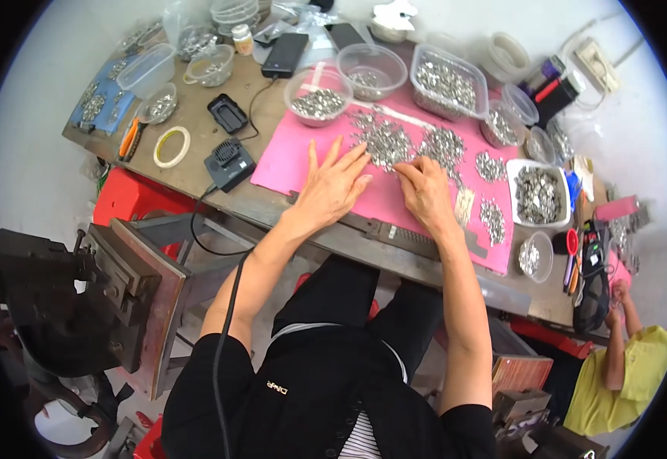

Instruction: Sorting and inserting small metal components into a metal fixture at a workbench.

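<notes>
My left hand lies on the pink mat with its fingers spread. Its fingertips reach the near left side of a pile of small silvery metal pieces. At the pile's near edge my right hand has thumb and forefinger pinched together. Whatever sits between those fingertips is too small to make out. Just beyond the right hand is a second pile of metal pieces. Smaller heaps lie to its right, beside a bundle of pale thin strips. A flat metal bar runs along the mat's near edge.
Tubs of metal pieces stand behind the mat, including a round bowl and a rectangular tub. A white tray is at the right. A tape roll and corded black device lie left. Another person works far right.
</notes>
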`<state>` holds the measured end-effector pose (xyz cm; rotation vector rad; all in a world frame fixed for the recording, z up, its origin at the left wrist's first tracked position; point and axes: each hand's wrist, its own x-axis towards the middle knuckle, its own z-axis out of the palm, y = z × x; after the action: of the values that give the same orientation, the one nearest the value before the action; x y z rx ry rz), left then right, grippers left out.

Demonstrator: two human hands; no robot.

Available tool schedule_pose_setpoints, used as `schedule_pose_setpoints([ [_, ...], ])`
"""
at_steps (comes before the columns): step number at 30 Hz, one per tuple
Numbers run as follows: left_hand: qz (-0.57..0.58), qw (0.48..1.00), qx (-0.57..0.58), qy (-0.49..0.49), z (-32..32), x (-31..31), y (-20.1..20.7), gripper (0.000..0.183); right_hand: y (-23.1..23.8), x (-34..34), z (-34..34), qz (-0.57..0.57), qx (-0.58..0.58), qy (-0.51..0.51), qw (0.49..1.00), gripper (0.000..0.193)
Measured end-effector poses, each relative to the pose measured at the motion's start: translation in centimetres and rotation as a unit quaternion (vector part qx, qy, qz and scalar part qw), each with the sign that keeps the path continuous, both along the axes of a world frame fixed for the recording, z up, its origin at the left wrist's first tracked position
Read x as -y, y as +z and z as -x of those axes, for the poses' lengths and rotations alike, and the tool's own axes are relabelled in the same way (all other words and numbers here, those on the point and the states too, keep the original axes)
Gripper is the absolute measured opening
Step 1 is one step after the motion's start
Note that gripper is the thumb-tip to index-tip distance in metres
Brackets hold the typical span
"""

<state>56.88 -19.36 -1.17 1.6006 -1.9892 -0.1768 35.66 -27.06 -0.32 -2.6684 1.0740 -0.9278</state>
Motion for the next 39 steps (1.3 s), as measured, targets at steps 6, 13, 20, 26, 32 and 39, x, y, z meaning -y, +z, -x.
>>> schedule_pose_setpoints([
  [6,0.229,0.859,-0.424,0.173,-0.2,1.8,0.1,0.065,3.0,1.9,-3.1,-0.149,0.11,0.029,0.982,0.021],
  [13,0.145,0.735,-0.642,0.164,-3.6,7.2,-1.3,0.081,3.4,6.3,-8.6,-0.266,0.139,0.037,0.953,0.03],
  [20,0.139,0.743,-0.645,0.115,-3.5,6.6,-0.5,0.063,0.9,4.6,-6.4,0.076,-0.074,0.129,0.986,0.066],
  [26,0.126,0.741,-0.649,0.119,-3.2,6.2,-0.4,0.056,-0.5,5.4,-6.6,0.121,-0.16,0.109,0.974,0.07],
  [32,0.123,0.746,-0.644,0.119,-3.3,6.2,-0.2,0.056,1.7,8.0,-6.8,0.037,-0.021,0.09,0.995,0.04],
  [39,0.118,0.755,-0.633,0.124,-3.7,6.1,-0.3,0.058,4.3,6.6,-6.5,-0.13,0.068,0.058,0.987,0.019],
])
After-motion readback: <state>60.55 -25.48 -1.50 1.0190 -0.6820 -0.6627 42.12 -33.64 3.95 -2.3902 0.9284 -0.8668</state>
